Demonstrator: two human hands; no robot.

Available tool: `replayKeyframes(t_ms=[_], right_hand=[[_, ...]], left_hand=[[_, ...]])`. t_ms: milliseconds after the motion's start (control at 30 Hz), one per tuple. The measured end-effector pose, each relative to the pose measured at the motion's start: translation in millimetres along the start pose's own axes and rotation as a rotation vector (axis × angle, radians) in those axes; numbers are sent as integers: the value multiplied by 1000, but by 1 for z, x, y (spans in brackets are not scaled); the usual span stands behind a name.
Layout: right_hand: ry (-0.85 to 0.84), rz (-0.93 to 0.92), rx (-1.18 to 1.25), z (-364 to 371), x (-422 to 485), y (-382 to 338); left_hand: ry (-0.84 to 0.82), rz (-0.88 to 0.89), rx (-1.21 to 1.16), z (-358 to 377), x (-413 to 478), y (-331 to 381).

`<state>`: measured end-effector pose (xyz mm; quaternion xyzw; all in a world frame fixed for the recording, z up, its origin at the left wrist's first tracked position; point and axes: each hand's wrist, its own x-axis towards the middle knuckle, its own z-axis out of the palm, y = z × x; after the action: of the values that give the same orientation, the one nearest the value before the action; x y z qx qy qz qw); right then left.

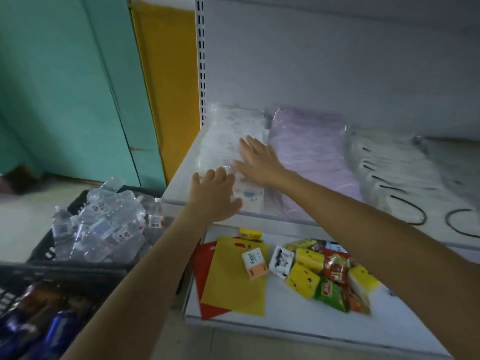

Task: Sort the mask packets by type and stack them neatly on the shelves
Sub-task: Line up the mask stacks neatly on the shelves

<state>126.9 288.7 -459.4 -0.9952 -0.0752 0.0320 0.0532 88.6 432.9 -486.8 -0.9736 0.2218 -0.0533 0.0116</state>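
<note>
Stack: clear plastic packets of white masks (pixel 226 131), white metal shelf (pixel 179 183), left end.
My right hand (pixel 257 159): flat on top, released.
My left hand (pixel 213 196): fingers spread, released, at stack's front.

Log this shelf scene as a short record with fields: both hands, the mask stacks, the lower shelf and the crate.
left hand: open, fingers spread, at the front end of the white mask packets
right hand: open, flat on the white mask packets
upper shelf, left to right: white mask packets, purple mask packets, clear packets with black ear loops
lower shelf: yellow board over red board, tissue and snack packs
crate: water bottles
</note>
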Motion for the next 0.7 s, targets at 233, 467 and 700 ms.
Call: replayKeyframes(t_ms=[233, 467, 700], right_hand=[[58, 67, 50, -10, -98, 36], [80, 419, 66, 1, -167, 57], [-116, 445, 71, 22, -172, 56]], left_hand=[[-32, -63, -19, -14, -20, 29], [-16, 29, -99, -26, -31, 50], [-148, 144, -69, -22, -32, 73]])
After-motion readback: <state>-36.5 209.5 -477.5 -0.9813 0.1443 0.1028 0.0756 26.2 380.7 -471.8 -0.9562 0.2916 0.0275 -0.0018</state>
